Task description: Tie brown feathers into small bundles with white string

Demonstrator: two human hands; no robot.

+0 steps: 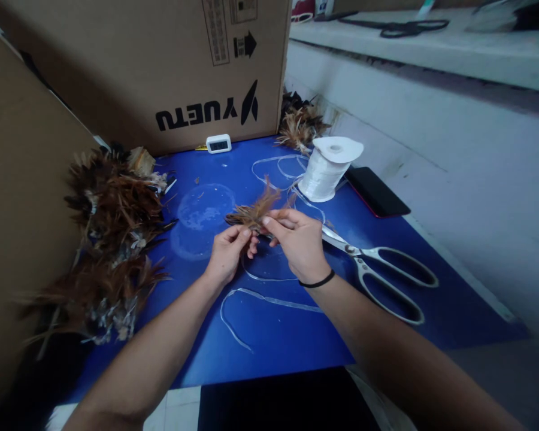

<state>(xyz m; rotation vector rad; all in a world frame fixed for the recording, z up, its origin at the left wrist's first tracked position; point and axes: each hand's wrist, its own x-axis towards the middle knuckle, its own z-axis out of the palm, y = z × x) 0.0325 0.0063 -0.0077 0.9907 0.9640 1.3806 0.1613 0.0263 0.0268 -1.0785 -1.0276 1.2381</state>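
A small bunch of brown feathers (252, 212) is held between both hands above the blue tabletop. My left hand (227, 251) pinches its lower end, thumb against fingers. On the other side my right hand (300, 239), with a black band at the wrist, grips the bunch between thumb and fingers. Thin translucent ribbon (269, 298) trails on the table below the hands. Beyond my right hand stands a white spool of ribbon (326, 173), with loose loops beside it. Large scissors (372, 263) lie just right of that hand, blades partly hidden behind it.
Bundles of brown feathers (117, 221) are heaped along the left edge, with another bundle (303, 126) at the back. A cardboard box (126, 60) closes off the rear. A small digital timer (218, 143) and a dark phone (377, 190) lie on the table, beside a white wall.
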